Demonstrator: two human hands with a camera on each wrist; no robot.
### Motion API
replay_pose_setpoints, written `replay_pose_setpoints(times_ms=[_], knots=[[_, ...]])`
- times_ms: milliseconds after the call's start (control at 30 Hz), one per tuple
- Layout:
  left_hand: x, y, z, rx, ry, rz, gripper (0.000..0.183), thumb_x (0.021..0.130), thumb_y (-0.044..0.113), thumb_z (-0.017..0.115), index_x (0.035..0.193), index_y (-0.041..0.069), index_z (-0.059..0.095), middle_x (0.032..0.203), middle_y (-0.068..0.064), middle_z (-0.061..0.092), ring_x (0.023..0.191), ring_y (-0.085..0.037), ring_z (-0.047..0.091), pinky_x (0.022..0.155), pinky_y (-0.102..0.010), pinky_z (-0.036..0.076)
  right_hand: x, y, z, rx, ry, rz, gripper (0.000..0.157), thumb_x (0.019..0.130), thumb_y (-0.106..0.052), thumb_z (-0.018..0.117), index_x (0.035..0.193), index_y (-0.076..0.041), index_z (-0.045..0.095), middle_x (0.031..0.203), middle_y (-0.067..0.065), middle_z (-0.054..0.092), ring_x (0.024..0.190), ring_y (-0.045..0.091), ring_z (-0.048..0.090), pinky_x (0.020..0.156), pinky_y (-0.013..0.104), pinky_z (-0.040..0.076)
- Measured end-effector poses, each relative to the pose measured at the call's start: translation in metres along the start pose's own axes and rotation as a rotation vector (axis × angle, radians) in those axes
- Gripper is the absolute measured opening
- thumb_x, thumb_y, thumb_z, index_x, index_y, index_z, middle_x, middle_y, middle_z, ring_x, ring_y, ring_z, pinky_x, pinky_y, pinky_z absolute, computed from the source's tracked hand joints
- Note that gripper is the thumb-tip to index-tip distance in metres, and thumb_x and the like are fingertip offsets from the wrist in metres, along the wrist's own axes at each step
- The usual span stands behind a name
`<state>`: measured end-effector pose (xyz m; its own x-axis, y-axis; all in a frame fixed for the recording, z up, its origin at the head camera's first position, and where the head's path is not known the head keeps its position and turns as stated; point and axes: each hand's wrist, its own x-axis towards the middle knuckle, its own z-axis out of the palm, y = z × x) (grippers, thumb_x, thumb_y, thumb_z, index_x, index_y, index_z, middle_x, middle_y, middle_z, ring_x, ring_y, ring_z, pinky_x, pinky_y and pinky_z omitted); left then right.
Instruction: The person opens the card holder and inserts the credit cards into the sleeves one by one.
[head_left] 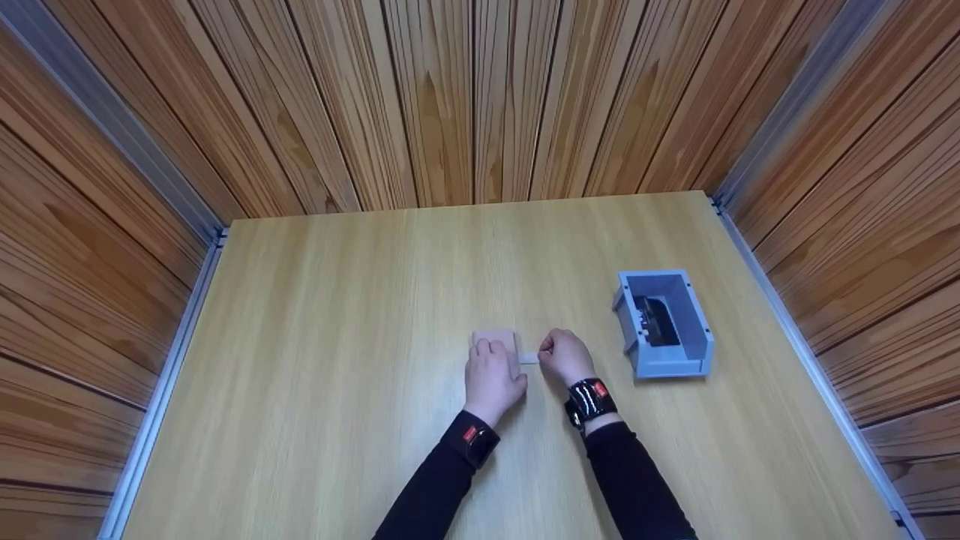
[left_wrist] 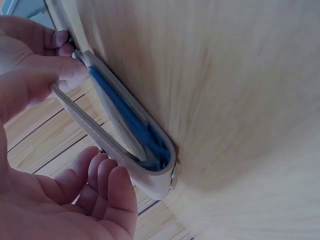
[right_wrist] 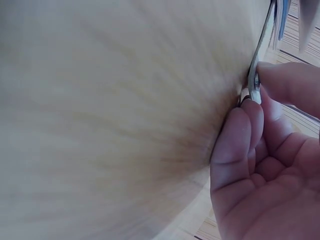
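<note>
A pale pink wallet (head_left: pixel 495 337) lies on the table in front of me. My left hand (head_left: pixel 491 381) is over it, gripping its cover between thumb and fingers. Seen from the left wrist, the wallet (left_wrist: pixel 156 183) stands partly spread, with a blue lining (left_wrist: pixel 125 111) between its covers and a small metal piece at the folded end. A narrow light strap (head_left: pixel 529 358) sticks out to the right. My right hand (head_left: pixel 568 357) pinches the end of that strap (right_wrist: pixel 261 46), where a round metal snap (right_wrist: pixel 257 79) shows by the thumb.
Right of my hands stands a grey-blue plastic bin (head_left: pixel 673 367) holding a black object (head_left: pixel 657 321). The wooden table (head_left: pixel 337 315) is bordered by metal rails (head_left: pixel 169 382), with wood-panelled walls (head_left: pixel 442 97) behind and at both sides.
</note>
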<state>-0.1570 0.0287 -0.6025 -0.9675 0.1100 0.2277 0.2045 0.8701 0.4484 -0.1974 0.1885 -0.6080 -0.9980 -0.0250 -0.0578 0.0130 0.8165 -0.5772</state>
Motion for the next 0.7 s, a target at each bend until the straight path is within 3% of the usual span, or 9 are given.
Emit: replay_pose_setpoints(times_ms=[467,700], knots=[[0.000,-0.005,-0.029,-0.243,-0.064,-0.125,0.044,0.074,0.023,0.079,0.102,-0.003,0.056,0.100,-0.015,0.054,0.093,-0.031,0.054,0.081,-0.041,0.049,0.000,0.000,-0.001,0.021,-0.012,0.016,0.008,0.080,-0.002,0.068,0.081,-0.004,0.061,0.083,0.008,0.056,0.078,0.027,0.055,0.075,0.043,0.047],[0.000,-0.014,-0.037,-0.297,-0.083,-0.171,0.046,0.077,0.019,0.077,0.110,-0.007,0.057,0.100,-0.017,0.056,0.091,-0.030,0.056,0.078,-0.041,0.049,-0.001,0.001,0.000,-0.004,0.013,-0.040,0.008,0.078,-0.001,0.067,0.078,-0.004,0.060,0.080,0.008,0.056,0.078,0.028,0.056,0.075,0.044,0.047]])
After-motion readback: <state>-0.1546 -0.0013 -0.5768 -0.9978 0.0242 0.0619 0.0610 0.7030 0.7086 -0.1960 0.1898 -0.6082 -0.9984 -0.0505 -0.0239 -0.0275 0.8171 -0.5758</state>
